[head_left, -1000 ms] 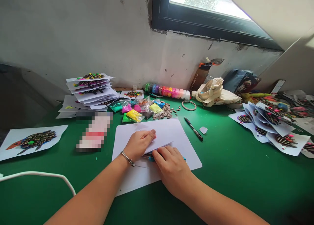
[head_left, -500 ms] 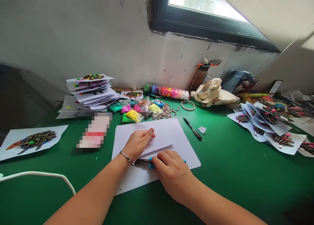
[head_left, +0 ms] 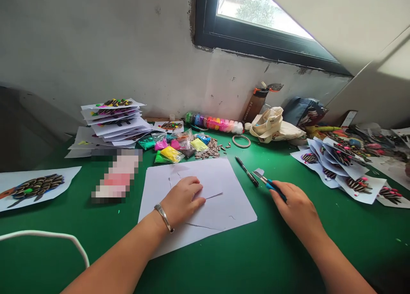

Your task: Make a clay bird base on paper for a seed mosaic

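Note:
My left hand (head_left: pixel 184 202), with a silver bracelet at its wrist, lies palm down on white paper, thumb apart from the fingers. Under it, a cut piece of white paper (head_left: pixel 209 213) rests on larger white sheets (head_left: pixel 221 172); its full outline is partly hidden by the hand. To the right, my right hand (head_left: pixel 296 206) is closed around the blue-and-black handles of scissors (head_left: pixel 277 188). Their blades point up and left, low over the green table. Beside the blade tips are a small paper scrap (head_left: pixel 259 171) and a black pen (head_left: pixel 246 171).
Behind the sheets lie colourful clay packets (head_left: pixel 171 154), striped seeds (head_left: pixel 213 150) and a tape roll (head_left: pixel 241 141). Seed-decorated papers are stacked at left (head_left: pixel 121 129) and right (head_left: pixel 361 172). A bottle (head_left: pixel 255 106) and cloth bag (head_left: pixel 272 123) stand behind. A white cable (head_left: pixel 48 233) crosses the left.
My right hand has carried the scissors from over the paper to the right, beside the pen. My left hand has lowered from holding up the paper piece to lying on it.

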`<state>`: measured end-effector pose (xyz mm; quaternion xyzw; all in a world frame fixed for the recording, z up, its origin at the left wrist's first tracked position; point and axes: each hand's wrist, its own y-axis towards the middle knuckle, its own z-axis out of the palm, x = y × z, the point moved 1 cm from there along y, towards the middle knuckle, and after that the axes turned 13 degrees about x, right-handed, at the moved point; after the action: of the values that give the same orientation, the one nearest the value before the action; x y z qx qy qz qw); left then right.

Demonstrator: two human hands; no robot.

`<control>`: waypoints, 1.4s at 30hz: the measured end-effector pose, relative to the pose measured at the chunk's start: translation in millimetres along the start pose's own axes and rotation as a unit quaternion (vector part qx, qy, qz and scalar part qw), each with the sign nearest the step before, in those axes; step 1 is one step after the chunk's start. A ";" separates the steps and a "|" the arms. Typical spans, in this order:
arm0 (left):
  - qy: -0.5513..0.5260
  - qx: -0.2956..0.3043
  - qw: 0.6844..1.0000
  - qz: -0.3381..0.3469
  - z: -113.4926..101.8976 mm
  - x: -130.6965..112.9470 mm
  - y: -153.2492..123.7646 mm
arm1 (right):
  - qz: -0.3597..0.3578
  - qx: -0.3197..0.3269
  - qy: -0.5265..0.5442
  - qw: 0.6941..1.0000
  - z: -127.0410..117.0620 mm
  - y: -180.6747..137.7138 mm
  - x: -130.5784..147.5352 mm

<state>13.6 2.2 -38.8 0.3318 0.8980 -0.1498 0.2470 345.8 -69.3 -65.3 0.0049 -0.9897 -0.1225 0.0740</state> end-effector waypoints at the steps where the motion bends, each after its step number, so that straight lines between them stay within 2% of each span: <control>1: 0.014 0.004 1.000 0.004 0.7 -0.2 -0.6 | 0.015 0.008 -0.008 1.000 4.1 0.9 -4.5; 4: 0.055 0.011 0.998 0.021 2.4 -1.0 -1.0 | 0.043 0.026 -0.041 0.998 13.0 1.8 -7.1; 6: 0.075 0.003 0.997 0.033 3.9 -1.4 -0.6 | 0.040 0.008 -0.048 0.998 11.7 4.2 0.1; 9: 0.075 -0.018 0.996 0.041 5.6 -2.3 -0.9 | -0.040 -0.013 0.029 0.999 -0.1 15.2 27.4; 15: 0.037 -0.029 0.999 0.013 1.6 -9.4 -7.5 | -0.225 0.109 0.136 0.959 -10.7 48.2 112.4; 19: 0.022 -0.015 1.000 -0.007 -4.0 -16.5 -12.5 | -0.300 0.222 0.168 0.912 -4.4 59.2 141.5; 22: -0.014 -0.013 1.000 -0.018 -15.2 -18.0 -17.2 | -0.293 0.292 0.233 0.880 -5.1 65.7 142.4; 25: -0.085 -0.075 0.993 -0.035 -33.7 -12.3 -22.2 | -0.245 0.357 0.324 0.841 -7.8 72.9 136.9; 28: -0.137 -0.157 0.974 -0.094 -49.1 -2.6 -25.8 | -0.181 0.413 0.399 0.798 -6.2 77.1 132.3; 31: -0.159 -0.167 0.963 -0.139 -54.0 2.8 -26.2 | -0.146 0.435 0.437 0.774 -3.5 75.8 130.5; 35: -0.169 -0.150 0.964 -0.139 -53.2 2.4 -24.1 | -0.209 0.433 0.427 0.766 -6.9 70.3 131.5; 38: -0.166 -0.146 0.965 -0.138 -53.0 2.7 -22.6 | -0.264 0.425 0.390 0.773 -10.0 67.7 133.2; 42: -0.174 -0.134 0.965 -0.144 -51.1 5.5 -20.9 | -0.296 0.402 0.367 0.785 -8.7 65.8 135.4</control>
<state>-21.7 11.9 3.0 0.1320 0.8914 -0.1176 0.4173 213.7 -11.4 -21.3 0.3719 -0.7971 0.2819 0.3833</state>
